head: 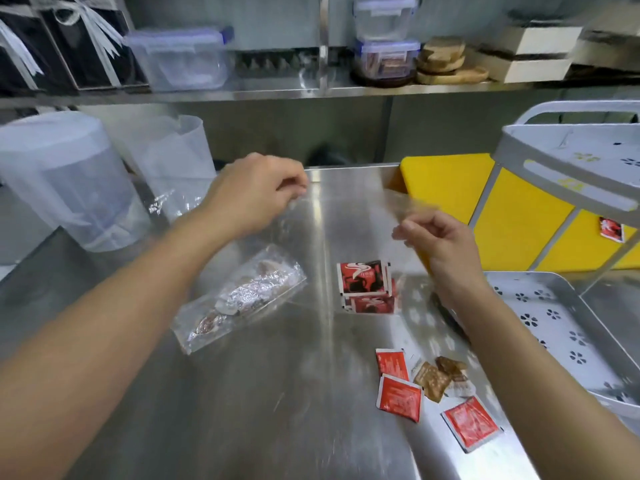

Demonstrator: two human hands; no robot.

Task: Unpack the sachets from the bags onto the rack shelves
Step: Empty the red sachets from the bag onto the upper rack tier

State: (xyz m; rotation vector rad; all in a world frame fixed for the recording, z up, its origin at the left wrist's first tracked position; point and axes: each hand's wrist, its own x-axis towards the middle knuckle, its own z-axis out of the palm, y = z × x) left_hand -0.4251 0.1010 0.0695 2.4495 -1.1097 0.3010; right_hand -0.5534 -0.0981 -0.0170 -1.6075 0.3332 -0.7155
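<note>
While both hands pinch the top edge of a clear bag (349, 237), left hand (254, 192) at ten o'clock and right hand (438, 242) at two, it hangs between them with two red-and-black sachets (365, 285) low inside, nearer the right hand. Toward five o'clock on the steel counter (294, 410) lie three red sachets (398, 393) and, as far as I can tell, two or three brown sachets (440, 377); a second bag (239, 299), long axis seven to one o'clock, sits at eight, and the rack shelves (554, 313) stand at three o'clock, one sachet (611, 229) showing behind them

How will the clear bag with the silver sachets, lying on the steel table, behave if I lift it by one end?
The clear bag looks thin and crinkled, so it will probably sag and fold. Its loose sachets would likely slide to the low end. On the smooth steel table it may slip when pushed. It seems light.
</note>
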